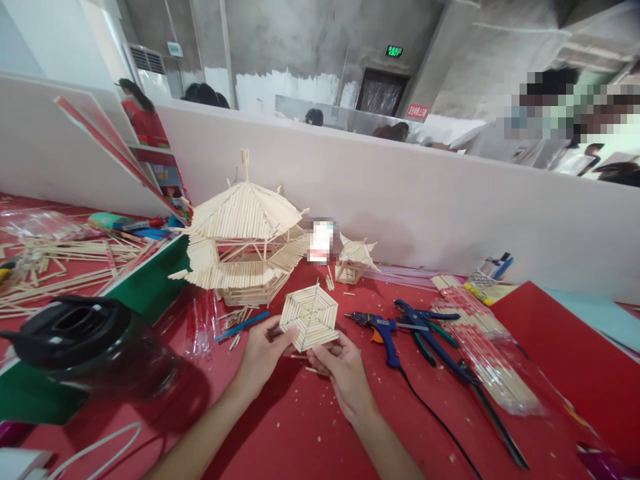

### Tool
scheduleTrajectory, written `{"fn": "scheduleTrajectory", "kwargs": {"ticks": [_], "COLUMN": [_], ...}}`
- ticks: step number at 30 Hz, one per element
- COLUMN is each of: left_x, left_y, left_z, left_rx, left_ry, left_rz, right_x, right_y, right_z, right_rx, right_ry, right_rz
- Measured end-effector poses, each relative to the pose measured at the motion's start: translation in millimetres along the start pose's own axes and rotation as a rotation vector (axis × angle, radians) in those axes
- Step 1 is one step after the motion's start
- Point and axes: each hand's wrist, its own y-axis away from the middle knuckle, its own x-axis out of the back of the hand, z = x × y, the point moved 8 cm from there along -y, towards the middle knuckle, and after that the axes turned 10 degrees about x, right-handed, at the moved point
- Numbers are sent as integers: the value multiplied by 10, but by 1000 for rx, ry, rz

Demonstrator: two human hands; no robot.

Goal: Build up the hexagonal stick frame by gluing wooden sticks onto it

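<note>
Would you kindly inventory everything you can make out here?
Stick panel: one, pale, centre
Large stick pavilion: one, pale, behind panel
Small stick pavilion: one, pale, further right
Glue gun: one, blue, right of panel
Hand tools: several, blue and green, right
Bagged sticks: several packs, pale, right
Board: one, red, far right
Bottle: one, dark, left
Loose sticks: many, pale, far left
Table: one, red, beneath
Partition: one, white, behind
Exit sign: one, green, back wall
People: several, colours unclear, beyond partition
Left hand: one, bare, holding panel
Right hand: one, bare, holding panel

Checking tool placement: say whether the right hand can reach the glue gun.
Likely yes: the glue gun lies near the right hand, nothing visible between, though that hand holds the hexagonal panel.
</note>
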Motion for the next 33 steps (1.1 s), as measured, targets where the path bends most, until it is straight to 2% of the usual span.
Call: {"fn": "scheduleTrajectory", "kwargs": {"ticks": [33], "left_x": [12], "left_y": [-23], "left_z": [-72], "left_rx": [26], "left_ry": [15], "left_rz": [-24], "right_x": [-14], "right_y": [-28], "right_z": [12], "right_rx": [-36], "right_ry": [-31], "right_rz": [-45]}}
